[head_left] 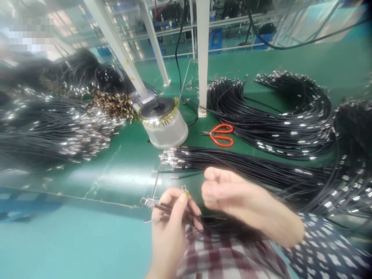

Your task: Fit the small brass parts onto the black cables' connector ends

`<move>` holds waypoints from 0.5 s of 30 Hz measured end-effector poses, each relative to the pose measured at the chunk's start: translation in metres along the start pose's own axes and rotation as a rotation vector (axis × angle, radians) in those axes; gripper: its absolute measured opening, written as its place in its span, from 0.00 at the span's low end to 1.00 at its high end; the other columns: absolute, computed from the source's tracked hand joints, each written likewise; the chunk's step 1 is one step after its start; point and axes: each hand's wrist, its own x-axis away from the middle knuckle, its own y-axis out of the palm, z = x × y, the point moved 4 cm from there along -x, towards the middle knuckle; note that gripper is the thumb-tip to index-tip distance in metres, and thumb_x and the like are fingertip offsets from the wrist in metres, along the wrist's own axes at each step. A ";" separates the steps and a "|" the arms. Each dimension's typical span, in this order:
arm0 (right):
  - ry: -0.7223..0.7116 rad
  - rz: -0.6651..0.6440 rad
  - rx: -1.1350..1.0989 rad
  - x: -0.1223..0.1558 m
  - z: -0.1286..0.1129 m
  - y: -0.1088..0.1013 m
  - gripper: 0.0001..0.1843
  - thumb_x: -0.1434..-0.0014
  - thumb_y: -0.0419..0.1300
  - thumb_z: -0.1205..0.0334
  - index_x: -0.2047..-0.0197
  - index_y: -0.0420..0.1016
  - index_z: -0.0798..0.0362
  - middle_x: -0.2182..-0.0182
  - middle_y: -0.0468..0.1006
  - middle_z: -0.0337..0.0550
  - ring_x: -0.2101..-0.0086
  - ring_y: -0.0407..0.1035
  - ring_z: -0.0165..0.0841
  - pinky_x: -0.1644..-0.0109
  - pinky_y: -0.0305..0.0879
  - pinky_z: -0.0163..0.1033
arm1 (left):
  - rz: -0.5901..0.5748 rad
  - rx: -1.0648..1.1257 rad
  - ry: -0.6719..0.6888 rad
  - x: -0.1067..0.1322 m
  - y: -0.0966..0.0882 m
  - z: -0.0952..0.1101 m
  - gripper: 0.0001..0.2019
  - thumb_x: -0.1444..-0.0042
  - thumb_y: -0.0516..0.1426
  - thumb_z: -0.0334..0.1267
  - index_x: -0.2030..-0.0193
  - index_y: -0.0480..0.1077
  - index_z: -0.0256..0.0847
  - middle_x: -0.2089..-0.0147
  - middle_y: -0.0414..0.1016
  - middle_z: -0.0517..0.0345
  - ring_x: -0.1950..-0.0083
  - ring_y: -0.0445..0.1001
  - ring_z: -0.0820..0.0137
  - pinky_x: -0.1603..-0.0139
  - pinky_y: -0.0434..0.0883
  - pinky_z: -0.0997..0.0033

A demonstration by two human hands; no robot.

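My left hand is closed on a few thin black cables with metal connector tips; the tips stick out to the left. A small gold-coloured connector stands up at my left fingertips. My right hand is curled shut just right of it, over the same cables; what it pinches, if anything, is hidden. A long bundle of black cables with silver ends lies just beyond both hands on the green table.
A white round machine stands mid-table, and orange-handled scissors lie to its right. Big coils of black cables lie at right and left. White frame posts rise behind. The table's front edge runs at lower left.
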 end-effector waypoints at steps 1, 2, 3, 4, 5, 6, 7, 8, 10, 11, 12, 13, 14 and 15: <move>-0.037 0.015 0.018 0.002 -0.005 -0.002 0.15 0.49 0.69 0.69 0.64 0.66 0.54 0.77 0.67 0.30 0.75 0.62 0.23 0.69 0.58 0.29 | 0.001 0.011 -0.024 -0.001 -0.001 -0.001 0.11 0.41 0.58 0.38 0.74 0.65 0.41 0.79 0.75 0.63 0.85 0.70 0.74 0.83 0.67 0.78; -0.090 0.041 0.070 0.004 -0.009 -0.003 0.14 0.49 0.69 0.69 0.64 0.67 0.54 0.76 0.68 0.31 0.74 0.62 0.22 0.69 0.58 0.28 | -0.002 0.016 -0.031 -0.002 -0.001 -0.001 0.11 0.41 0.58 0.38 0.74 0.65 0.41 0.79 0.75 0.63 0.85 0.70 0.74 0.83 0.67 0.78; -0.150 0.077 0.145 0.005 -0.014 -0.005 0.14 0.49 0.70 0.69 0.65 0.68 0.55 0.75 0.69 0.32 0.73 0.62 0.22 0.68 0.58 0.28 | -0.010 0.016 -0.028 -0.002 -0.001 0.000 0.11 0.41 0.58 0.38 0.74 0.66 0.41 0.79 0.75 0.63 0.84 0.70 0.74 0.83 0.67 0.77; -0.207 0.112 0.233 0.005 -0.016 -0.006 0.13 0.50 0.70 0.69 0.66 0.68 0.55 0.74 0.70 0.33 0.72 0.63 0.23 0.67 0.59 0.28 | -0.018 0.011 -0.020 -0.001 0.000 0.002 0.11 0.41 0.58 0.39 0.74 0.66 0.41 0.79 0.75 0.63 0.84 0.70 0.73 0.82 0.67 0.77; -0.255 0.144 0.322 0.005 -0.018 -0.005 0.12 0.49 0.70 0.68 0.67 0.69 0.55 0.73 0.71 0.34 0.71 0.64 0.24 0.65 0.61 0.29 | -0.022 0.005 -0.012 -0.001 0.001 0.003 0.10 0.42 0.59 0.39 0.73 0.67 0.40 0.79 0.76 0.62 0.84 0.71 0.73 0.82 0.67 0.77; -0.292 0.168 0.402 0.005 -0.018 -0.004 0.11 0.48 0.69 0.68 0.68 0.69 0.55 0.72 0.72 0.36 0.70 0.65 0.25 0.63 0.62 0.31 | -0.026 -0.001 -0.008 0.000 0.001 0.005 0.10 0.42 0.59 0.39 0.73 0.67 0.40 0.78 0.76 0.62 0.84 0.71 0.73 0.82 0.68 0.76; -0.320 0.183 0.469 0.005 -0.017 -0.002 0.09 0.47 0.68 0.67 0.68 0.69 0.55 0.71 0.73 0.37 0.68 0.66 0.26 0.61 0.63 0.33 | -0.027 -0.005 -0.011 0.001 0.002 0.005 0.10 0.43 0.60 0.39 0.73 0.68 0.40 0.79 0.76 0.62 0.83 0.71 0.73 0.82 0.68 0.76; -0.345 0.193 0.522 0.004 -0.017 0.001 0.08 0.46 0.66 0.67 0.67 0.69 0.55 0.70 0.73 0.37 0.67 0.67 0.27 0.60 0.64 0.34 | -0.028 -0.005 -0.014 0.001 0.002 0.006 0.09 0.43 0.60 0.39 0.73 0.68 0.40 0.79 0.76 0.61 0.83 0.71 0.73 0.82 0.68 0.76; -0.381 0.211 0.594 0.004 -0.015 0.006 0.08 0.45 0.64 0.68 0.67 0.68 0.54 0.69 0.74 0.39 0.66 0.67 0.29 0.60 0.64 0.37 | -0.031 -0.002 -0.009 0.002 0.002 0.006 0.09 0.43 0.60 0.38 0.72 0.69 0.40 0.79 0.75 0.61 0.83 0.70 0.73 0.81 0.68 0.76; -0.392 0.219 0.615 0.003 -0.015 0.009 0.08 0.46 0.64 0.69 0.66 0.67 0.53 0.69 0.74 0.38 0.67 0.67 0.30 0.60 0.63 0.37 | -0.033 -0.002 -0.001 0.002 0.002 0.006 0.09 0.43 0.60 0.38 0.72 0.69 0.40 0.79 0.75 0.61 0.83 0.70 0.73 0.81 0.68 0.76; -0.395 0.225 0.629 0.003 -0.015 0.011 0.09 0.47 0.63 0.70 0.66 0.66 0.53 0.69 0.74 0.38 0.67 0.67 0.30 0.61 0.63 0.38 | -0.034 -0.003 0.010 0.002 0.002 0.005 0.09 0.43 0.60 0.38 0.72 0.69 0.39 0.79 0.75 0.61 0.83 0.70 0.73 0.81 0.68 0.76; -0.386 0.223 0.638 0.003 -0.014 0.013 0.10 0.48 0.63 0.71 0.66 0.65 0.52 0.70 0.74 0.38 0.68 0.66 0.30 0.61 0.62 0.38 | -0.034 -0.005 0.020 0.002 0.001 0.005 0.09 0.43 0.60 0.38 0.72 0.69 0.39 0.79 0.75 0.61 0.82 0.70 0.74 0.81 0.68 0.77; -0.368 0.218 0.641 0.002 -0.013 0.014 0.10 0.48 0.63 0.72 0.67 0.64 0.52 0.70 0.74 0.37 0.68 0.66 0.29 0.62 0.62 0.37 | -0.034 -0.008 0.028 0.002 0.001 0.005 0.09 0.42 0.60 0.37 0.72 0.70 0.39 0.78 0.75 0.61 0.82 0.70 0.74 0.81 0.68 0.77; -0.347 0.213 0.639 0.001 -0.012 0.014 0.11 0.49 0.62 0.73 0.67 0.64 0.52 0.71 0.73 0.36 0.69 0.65 0.29 0.62 0.61 0.37 | -0.035 -0.009 0.032 0.003 0.001 0.004 0.09 0.42 0.60 0.37 0.73 0.70 0.39 0.78 0.75 0.62 0.82 0.70 0.75 0.81 0.68 0.78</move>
